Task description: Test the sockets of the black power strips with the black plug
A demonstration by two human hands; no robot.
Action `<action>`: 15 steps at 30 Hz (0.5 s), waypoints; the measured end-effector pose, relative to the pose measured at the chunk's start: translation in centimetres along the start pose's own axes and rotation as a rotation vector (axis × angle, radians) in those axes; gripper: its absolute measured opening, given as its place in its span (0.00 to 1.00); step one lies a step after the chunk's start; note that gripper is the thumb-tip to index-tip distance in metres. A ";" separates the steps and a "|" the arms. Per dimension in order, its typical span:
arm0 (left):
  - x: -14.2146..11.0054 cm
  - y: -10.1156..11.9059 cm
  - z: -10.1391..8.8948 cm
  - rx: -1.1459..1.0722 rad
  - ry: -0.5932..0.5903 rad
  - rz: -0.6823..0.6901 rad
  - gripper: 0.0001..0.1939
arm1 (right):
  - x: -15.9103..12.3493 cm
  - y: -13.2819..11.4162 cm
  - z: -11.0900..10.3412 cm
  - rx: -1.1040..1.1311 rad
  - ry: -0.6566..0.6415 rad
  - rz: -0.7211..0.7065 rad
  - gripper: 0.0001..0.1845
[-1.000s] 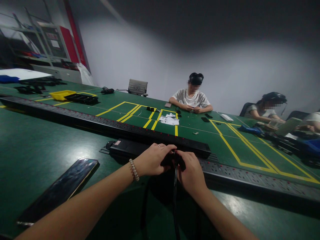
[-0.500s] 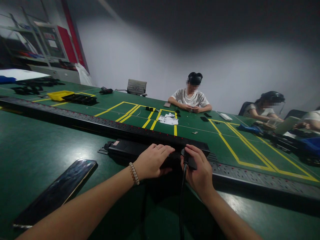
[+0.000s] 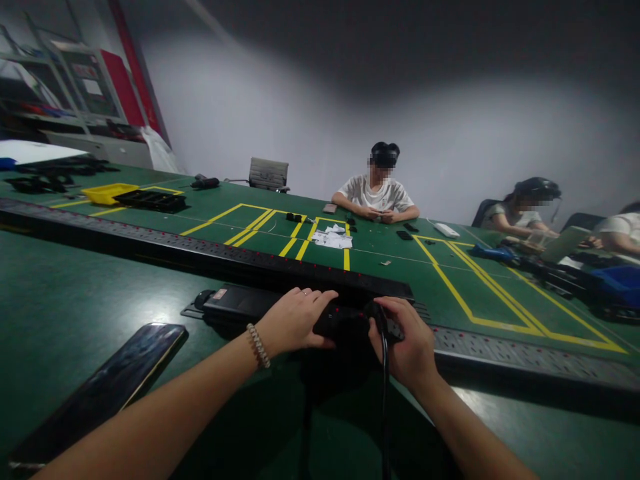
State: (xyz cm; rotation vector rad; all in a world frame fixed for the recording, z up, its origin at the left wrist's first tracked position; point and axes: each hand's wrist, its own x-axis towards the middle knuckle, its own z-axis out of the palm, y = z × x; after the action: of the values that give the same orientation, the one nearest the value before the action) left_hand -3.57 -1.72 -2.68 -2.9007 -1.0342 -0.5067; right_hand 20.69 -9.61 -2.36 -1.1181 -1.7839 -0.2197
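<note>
My left hand (image 3: 295, 319), a beaded bracelet on its wrist, lies with its fingers pressed down on a long black power strip (image 3: 240, 303) at the near edge of the green table (image 3: 75, 300). Just to the right, my right hand (image 3: 407, 340) is closed around a black plug (image 3: 377, 313) that sits at the strip's socket face. A black cable (image 3: 385, 393) hangs straight down from the plug toward me. Whether the plug is seated in a socket is hidden by my fingers.
A dark phone (image 3: 107, 387) lies at the near left. A longer black socket rail (image 3: 150, 243) crosses the table. Several people sit at the far side; one (image 3: 377, 190) faces me. A yellow tray (image 3: 107, 193) and black trays stand far left.
My right hand has carried the plug and cable rightward from beside my left hand and now presses it at the strip. The left hand has flattened onto the strip.
</note>
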 end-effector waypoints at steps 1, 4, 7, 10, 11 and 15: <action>0.0 0.0 0.0 -0.003 -0.002 -0.002 0.47 | 0.0 0.0 -0.1 0.004 -0.008 -0.010 0.16; 0.1 0.2 0.0 -0.005 -0.014 -0.009 0.47 | 0.0 0.5 -0.5 0.015 -0.023 -0.044 0.15; 0.3 0.0 -0.2 -0.007 -0.026 -0.003 0.48 | -0.2 1.0 -0.7 0.022 -0.040 -0.055 0.13; 0.1 -1.1 -0.8 -0.003 -0.047 0.012 0.46 | -0.4 1.3 -0.8 0.022 -0.045 -0.055 0.12; -0.1 -1.6 -1.1 -0.001 -0.058 0.013 0.45 | -0.4 1.3 -0.8 0.024 -0.044 -0.052 0.13; -0.9 -3.5 -2.0 -0.033 -0.085 -0.018 0.44 | -0.6 1.0 -0.4 0.055 -0.059 -0.042 0.14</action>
State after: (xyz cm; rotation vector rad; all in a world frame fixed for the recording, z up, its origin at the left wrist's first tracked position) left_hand -6.99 0.26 -1.37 -2.9690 -1.0731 -0.4080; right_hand 21.77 -9.68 -2.93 -1.0584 -1.8553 -0.1629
